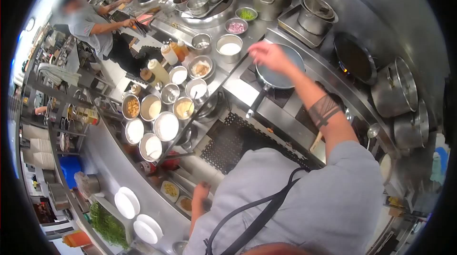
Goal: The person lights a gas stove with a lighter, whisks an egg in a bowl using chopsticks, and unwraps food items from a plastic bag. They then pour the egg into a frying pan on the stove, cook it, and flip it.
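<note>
My right hand (pixel 271 58) is over the left rim of a grey frying pan (pixel 282 71) on the stove, its fingers bent together; anything in them is too small to make out. The pan's black handle (pixel 258 102) points down toward me. My left hand (pixel 202 192) is low at the counter's edge, beside a container of yellow food (pixel 170 189); its fingers are mostly hidden. Left of the pan stands a metal pot of white contents (pixel 229 48), with bowls of chopped purple food (pixel 236 26) and chopped green food (pixel 246 14) behind it.
Several metal tubs of white contents (pixel 166 126) and squeeze bottles (pixel 157 70) stand at centre left. A co-worker (pixel 95 29) works at the upper left. White plates (pixel 127 202) lie at the lower left. A dark pan (pixel 354 57) and large pots (pixel 394 88) are at the right.
</note>
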